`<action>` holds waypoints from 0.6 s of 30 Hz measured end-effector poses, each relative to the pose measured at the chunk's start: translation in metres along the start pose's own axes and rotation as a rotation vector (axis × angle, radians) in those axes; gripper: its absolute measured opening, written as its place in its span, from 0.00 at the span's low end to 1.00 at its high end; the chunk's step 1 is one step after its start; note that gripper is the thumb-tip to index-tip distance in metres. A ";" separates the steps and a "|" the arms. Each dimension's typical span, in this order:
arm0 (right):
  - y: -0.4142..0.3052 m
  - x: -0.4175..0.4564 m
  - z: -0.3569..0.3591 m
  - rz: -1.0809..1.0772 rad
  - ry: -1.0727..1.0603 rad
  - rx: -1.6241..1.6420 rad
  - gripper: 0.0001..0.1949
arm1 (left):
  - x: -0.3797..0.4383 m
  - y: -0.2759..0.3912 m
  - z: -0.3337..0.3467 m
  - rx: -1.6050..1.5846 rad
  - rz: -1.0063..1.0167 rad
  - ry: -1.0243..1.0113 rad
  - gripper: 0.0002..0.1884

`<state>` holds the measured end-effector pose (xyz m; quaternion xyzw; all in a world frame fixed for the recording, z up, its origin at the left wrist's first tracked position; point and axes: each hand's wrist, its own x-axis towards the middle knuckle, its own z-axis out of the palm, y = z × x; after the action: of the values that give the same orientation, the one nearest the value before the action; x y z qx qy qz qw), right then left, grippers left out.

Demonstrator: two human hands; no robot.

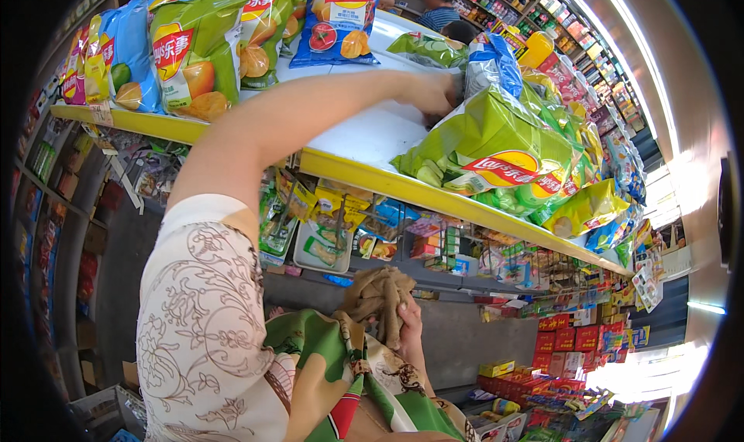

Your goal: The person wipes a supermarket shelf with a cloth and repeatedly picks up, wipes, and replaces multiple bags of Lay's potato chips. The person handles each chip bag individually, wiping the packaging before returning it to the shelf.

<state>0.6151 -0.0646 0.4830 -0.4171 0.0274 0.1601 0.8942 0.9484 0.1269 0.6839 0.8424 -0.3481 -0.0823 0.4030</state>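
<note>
My left hand (431,97) reaches across the white shelf top (363,134), right beside the standing Lay's chip bags. Something dark shows at its fingers, too hidden to name. Closest to it are a green Lay's bag (494,134) and a blue-and-silver bag (494,64). Below the shelf edge, my right hand (411,320) grips a bunched brown cloth (378,302) in front of my body. On the far side of the bare stretch stand a blue Lay's bag (337,23) and a green one (197,52).
A yellow strip (372,174) runs along the shelf's front edge. Hooks beneath carry packaged snacks (343,209). Red boxes (555,340) are stacked at lower right, above the grey floor (471,337). A person in a striped shirt (439,18) is beyond the shelf.
</note>
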 end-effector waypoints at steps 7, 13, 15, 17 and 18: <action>-0.001 -0.009 -0.011 0.034 0.090 0.030 0.28 | 0.028 -0.030 -0.076 0.734 -0.139 0.473 0.27; 0.003 -0.026 -0.021 0.006 0.213 0.076 0.27 | 0.072 -0.018 -0.052 0.692 -0.290 0.349 0.30; 0.000 -0.027 -0.025 0.002 0.235 0.016 0.29 | 0.085 -0.032 -0.050 0.738 -0.361 0.303 0.28; 0.003 -0.030 -0.031 0.002 0.256 -0.021 0.31 | 0.086 -0.041 -0.053 0.819 -0.363 0.415 0.19; 0.008 -0.030 -0.037 -0.005 0.270 -0.032 0.31 | 0.085 -0.046 -0.056 0.824 -0.335 0.486 0.18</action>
<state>0.5869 -0.0955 0.4586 -0.4490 0.1437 0.1006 0.8761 1.0592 0.1264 0.6992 0.9705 -0.1080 0.1970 0.0878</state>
